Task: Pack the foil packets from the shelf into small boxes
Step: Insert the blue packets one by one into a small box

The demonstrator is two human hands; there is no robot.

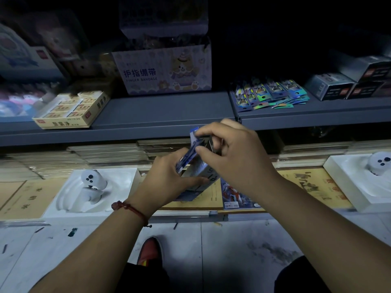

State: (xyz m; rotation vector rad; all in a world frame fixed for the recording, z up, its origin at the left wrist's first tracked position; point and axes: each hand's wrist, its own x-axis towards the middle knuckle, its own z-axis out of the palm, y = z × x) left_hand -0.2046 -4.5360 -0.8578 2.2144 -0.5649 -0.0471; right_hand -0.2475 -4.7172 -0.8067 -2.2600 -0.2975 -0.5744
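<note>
While the small box [202, 173] is gripped by the left hand [166, 178], foil packets [190, 153] are pinched at its mouth by the right hand [237, 157]. Judged partway: a loose pile [268, 94] is left at the shelf's [169, 111] front edge.

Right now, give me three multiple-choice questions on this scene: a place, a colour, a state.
1. Where do the loose foil packets lie? A) right of the finger bandage box B) left of it C) on top of it
2. What colour is the cord on the left wrist? A) green B) red C) white
3. What is the left hand doing? A) hanging idle B) pointing upward C) gripping the small box
1 A, the pile lies well to that box's right; 2 B, the cord is red; 3 C, its fingers curl round the box while the right hand pinches the held packets.
</note>
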